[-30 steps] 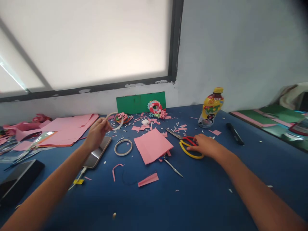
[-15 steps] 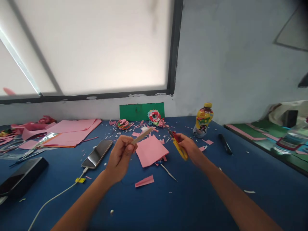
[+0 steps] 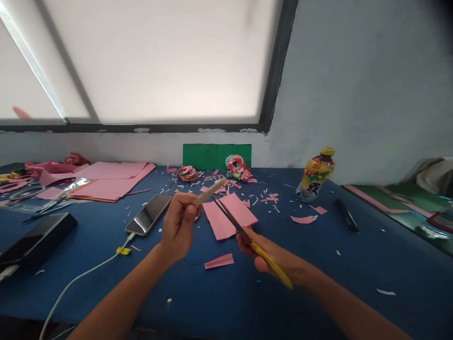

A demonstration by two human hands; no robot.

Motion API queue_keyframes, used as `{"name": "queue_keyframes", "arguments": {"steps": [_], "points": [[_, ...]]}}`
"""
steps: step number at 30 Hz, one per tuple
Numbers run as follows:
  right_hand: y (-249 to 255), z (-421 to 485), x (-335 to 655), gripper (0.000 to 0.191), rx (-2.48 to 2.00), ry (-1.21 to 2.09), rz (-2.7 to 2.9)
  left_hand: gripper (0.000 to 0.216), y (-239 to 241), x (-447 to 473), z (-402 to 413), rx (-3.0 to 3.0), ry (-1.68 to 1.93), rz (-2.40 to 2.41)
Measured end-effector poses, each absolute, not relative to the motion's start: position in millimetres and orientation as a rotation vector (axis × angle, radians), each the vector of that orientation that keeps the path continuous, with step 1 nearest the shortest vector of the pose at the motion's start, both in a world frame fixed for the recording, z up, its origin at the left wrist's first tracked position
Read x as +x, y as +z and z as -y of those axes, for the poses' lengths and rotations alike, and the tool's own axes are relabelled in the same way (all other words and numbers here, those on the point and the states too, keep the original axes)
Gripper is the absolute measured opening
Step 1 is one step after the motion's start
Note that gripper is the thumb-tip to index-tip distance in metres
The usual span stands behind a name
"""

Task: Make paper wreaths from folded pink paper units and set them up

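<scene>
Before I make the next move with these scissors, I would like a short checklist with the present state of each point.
1. Left grip holding the beige item: ok, pinched at one end.
2. Right grip holding the scissors: ok, with the points away from the wrist.
3. Scissor tips clear of the beige item: cannot tell; they look very near it.
4. Bottle out of the way: ok, it stands apart from both grips.
5. Table free of scraps: not ok, paper scraps lie scattered.
</scene>
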State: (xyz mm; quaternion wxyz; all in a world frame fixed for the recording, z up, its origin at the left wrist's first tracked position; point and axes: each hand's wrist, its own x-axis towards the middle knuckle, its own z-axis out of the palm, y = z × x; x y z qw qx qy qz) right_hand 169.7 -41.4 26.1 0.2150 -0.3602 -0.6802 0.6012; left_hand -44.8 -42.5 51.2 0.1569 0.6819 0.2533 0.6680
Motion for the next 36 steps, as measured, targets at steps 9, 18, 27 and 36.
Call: {"name": "queue_keyframes", "arguments": {"steps": [9,18,27,36], "points": [[19,43,163,0.071,-0.947,1.447,1.961,0.019,51,-41,49,2.240,1.497,-0.915],[20,42,161,0.069,-1.025,1.100,2.120,0.024,52,-40,47,2.081,1.387,-0.887],[21,42,162,0.058,-1.085,1.089,2.172,0.026,52,-39,48,2.050,1.376,-0.893],[11,29,166,0.052,-1.075,1.070,2.073,0.028,54,-40,41,1.857,1.485,-0.842]]}}
